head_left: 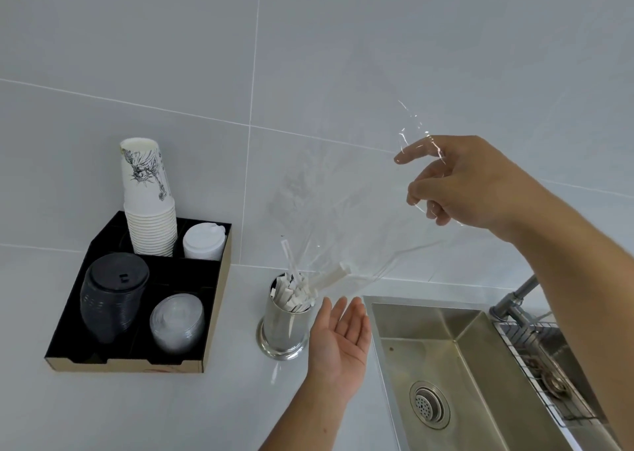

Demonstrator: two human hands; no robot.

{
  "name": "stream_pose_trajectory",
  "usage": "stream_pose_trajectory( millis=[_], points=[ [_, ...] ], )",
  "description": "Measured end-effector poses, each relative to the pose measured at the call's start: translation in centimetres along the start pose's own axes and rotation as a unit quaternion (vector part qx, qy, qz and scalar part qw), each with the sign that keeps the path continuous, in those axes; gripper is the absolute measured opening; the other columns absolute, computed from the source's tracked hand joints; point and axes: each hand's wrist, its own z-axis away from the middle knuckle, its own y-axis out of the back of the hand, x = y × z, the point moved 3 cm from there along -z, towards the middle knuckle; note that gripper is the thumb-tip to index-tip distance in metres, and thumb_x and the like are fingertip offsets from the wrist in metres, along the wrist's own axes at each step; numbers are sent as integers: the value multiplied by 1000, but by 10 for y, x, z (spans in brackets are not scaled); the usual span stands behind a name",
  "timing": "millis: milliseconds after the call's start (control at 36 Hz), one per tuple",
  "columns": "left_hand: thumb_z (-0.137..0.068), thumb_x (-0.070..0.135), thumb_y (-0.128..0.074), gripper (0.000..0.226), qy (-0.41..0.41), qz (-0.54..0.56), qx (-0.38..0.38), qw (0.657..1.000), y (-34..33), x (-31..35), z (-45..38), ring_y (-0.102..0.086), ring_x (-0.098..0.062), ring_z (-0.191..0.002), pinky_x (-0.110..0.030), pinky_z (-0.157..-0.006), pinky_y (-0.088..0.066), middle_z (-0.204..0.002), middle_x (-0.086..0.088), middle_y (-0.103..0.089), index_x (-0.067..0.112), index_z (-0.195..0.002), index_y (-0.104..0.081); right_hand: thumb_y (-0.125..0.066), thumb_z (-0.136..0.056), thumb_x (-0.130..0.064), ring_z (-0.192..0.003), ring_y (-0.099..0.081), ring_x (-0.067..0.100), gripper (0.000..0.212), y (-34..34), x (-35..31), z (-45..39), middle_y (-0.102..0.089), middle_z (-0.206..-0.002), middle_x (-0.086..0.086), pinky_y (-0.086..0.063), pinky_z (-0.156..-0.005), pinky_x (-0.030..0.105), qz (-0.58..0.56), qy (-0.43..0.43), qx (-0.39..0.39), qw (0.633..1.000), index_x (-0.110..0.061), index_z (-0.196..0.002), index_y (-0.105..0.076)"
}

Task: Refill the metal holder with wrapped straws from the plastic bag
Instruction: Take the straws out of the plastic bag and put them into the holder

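A round metal holder (283, 330) stands on the white counter, packed with white wrapped straws (291, 294). A clear plastic bag (356, 217) hangs tilted above it, its open mouth at the holder's rim. My right hand (459, 182) pinches the bag's upper end, raised to the right. A few wrapped straws (334, 275) lie inside the bag near its mouth, sloping toward the holder. My left hand (339, 337) is open, palm up, just right of the holder, and touches nothing.
A black cardboard tray (137, 358) at the left holds stacked paper cups (149, 203), white lids, black lids (113, 296) and clear lids. A steel sink (446, 375) with a drain lies right of the holder, a faucet and wire rack (535, 354) beyond it.
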Motion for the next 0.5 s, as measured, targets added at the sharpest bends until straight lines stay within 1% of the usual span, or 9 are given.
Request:
stream_pose_trajectory(
  millis=[167, 250, 361, 500],
  points=[
    [-90, 31, -64, 45, -6, -28, -12, 1000, -7, -10, 1, -74, -23, -82, -35, -72, -62, -106, -16, -74, 2, -124, -57, -60, -78, -2, -51, -60, 15, 39, 22, 7, 13, -73, -71, 3, -58, -61, 37, -21, 4, 16, 1000, -31, -102, -67],
    [-90, 31, -64, 45, -10, -38, -18, 999, -11, -15, 0, -74, -23, -83, -35, -76, -61, -106, -15, -74, 2, -125, -57, -60, -79, -1, -49, -59, 15, 39, 31, 11, 18, -73, -72, 6, -57, -59, 35, -32, 4, 27, 999, -29, -105, -67],
    [-90, 31, -63, 46, -21, -46, -24, 998, -17, -21, -2, -74, -21, -83, -36, -78, -60, -105, -14, -74, 3, -125, -57, -60, -79, -1, -49, -59, 14, 39, 41, 16, 24, -73, -72, 5, -57, -59, 34, -38, 8, 34, 999, -28, -107, -66],
    [-91, 31, -62, 47, -38, -50, -34, 997, -24, -27, -2, -74, -21, -83, -35, -79, -59, -106, -13, -74, 3, -128, -56, -59, -80, -1, -48, -59, 13, 40, 55, 26, 32, -73, -72, 4, -56, -56, 30, -46, 13, 45, 998, -28, -108, -66]
  ],
)
